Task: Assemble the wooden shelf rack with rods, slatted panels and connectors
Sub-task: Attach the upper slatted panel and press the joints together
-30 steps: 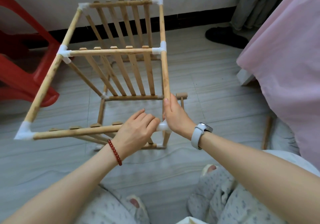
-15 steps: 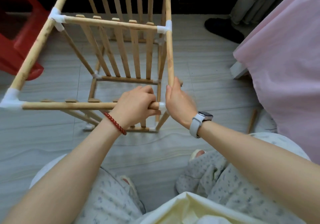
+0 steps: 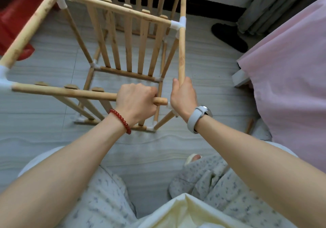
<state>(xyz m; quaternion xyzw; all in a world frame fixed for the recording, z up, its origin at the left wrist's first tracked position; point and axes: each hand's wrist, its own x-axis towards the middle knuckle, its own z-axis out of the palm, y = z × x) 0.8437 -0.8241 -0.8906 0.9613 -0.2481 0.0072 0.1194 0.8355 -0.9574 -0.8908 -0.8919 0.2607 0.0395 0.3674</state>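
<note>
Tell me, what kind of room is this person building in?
Probably a bedroom at home. A pink bedsheet drapes over what looks like a bed, a grey curtain hangs by the wall, and a dark slipper lies on the tiled floor.

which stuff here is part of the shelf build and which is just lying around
In use: wooden shelf rack frame, its near horizontal wooden rod held by the left hand, white plastic corner connector, right hand.
Lying about: red plastic chair, black slipper, pink bedsheet.

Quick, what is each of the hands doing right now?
Left hand: closed around the horizontal rod near its free end.
Right hand: closed around the upright rod by the white connector.
</note>
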